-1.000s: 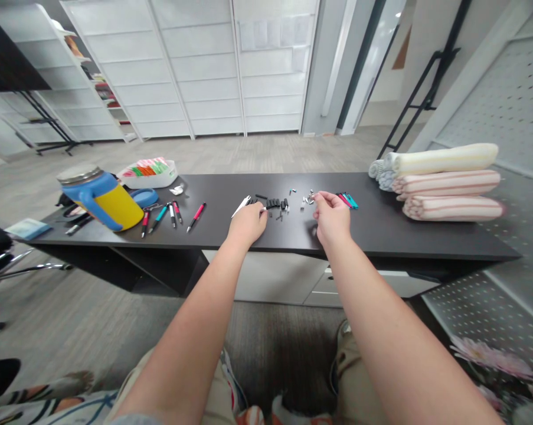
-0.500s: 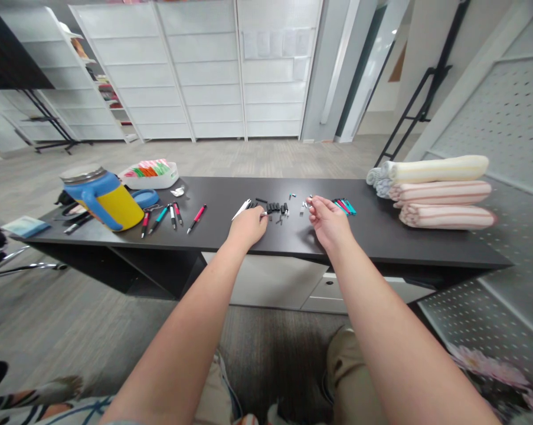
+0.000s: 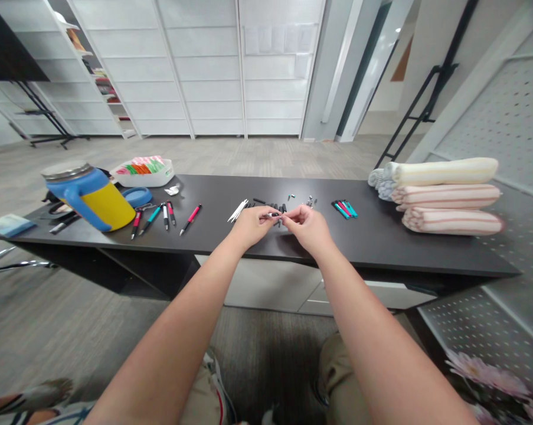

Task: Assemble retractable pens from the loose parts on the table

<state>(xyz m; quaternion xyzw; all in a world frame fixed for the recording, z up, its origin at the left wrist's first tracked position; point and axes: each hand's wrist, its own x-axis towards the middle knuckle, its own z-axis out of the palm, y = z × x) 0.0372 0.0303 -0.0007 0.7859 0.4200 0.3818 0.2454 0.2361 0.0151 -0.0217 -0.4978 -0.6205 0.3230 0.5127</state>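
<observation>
Left hand (image 3: pixel 254 225): pinches the part (image 3: pixel 272 215) at fingertips, its end toward the right hand; likely to steady it.
Right hand (image 3: pixel 308 224): narrow pinch, seemingly on that end; any bit between the fingertips too small to tell.
Part: between both hands, over the table (image 3: pixel 219 233).
Rods (image 3: pixel 238 211): white, bundled just beside left hand; probably grouped by kind.
Bits (image 3: pixel 310 201): metal, loose behind right hand, perhaps for short reach.
Barrels (image 3: pixel 343 209): side by side, farther right; spacing likely prevents mixing.
Pens (image 3: pixel 190 219): look whole, so apparently kept apart, left.
</observation>
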